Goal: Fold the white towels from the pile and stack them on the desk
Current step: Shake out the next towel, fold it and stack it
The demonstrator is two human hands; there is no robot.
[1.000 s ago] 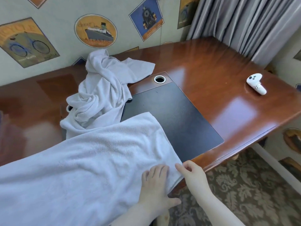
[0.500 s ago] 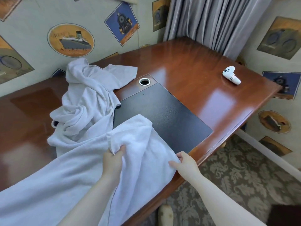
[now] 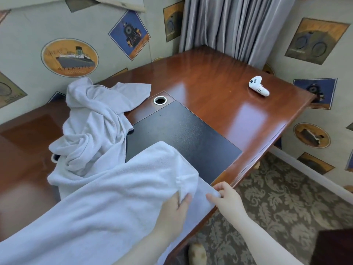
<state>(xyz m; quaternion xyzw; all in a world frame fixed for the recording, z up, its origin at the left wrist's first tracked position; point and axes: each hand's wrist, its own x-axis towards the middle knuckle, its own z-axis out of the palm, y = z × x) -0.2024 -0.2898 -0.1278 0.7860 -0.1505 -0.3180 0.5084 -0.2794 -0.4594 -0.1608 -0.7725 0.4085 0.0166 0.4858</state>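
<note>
A large white towel [image 3: 107, 199] lies spread over the near left of the wooden desk [image 3: 215, 87], its far edge doubled over toward me. My left hand [image 3: 175, 209] grips the gathered fold of that towel near the desk's front edge. My right hand [image 3: 225, 197] pinches the towel's near right corner at the desk's rim. Behind the towel, a crumpled pile of white towels [image 3: 93, 129] sits at the left rear of the desk, partly over a black desk mat [image 3: 183, 138].
A white game controller [image 3: 258, 88] lies at the desk's far right. A round metal cable grommet [image 3: 160, 100] sits just beyond the mat. Grey curtains [image 3: 235, 25] hang behind the desk corner. Patterned carpet [image 3: 282, 199] lies to the right, below the desk edge.
My left hand has carried the towel's fold from mid-towel toward the front edge, close to my right hand. My right hand stays on the corner. The camera view has shifted slightly.
</note>
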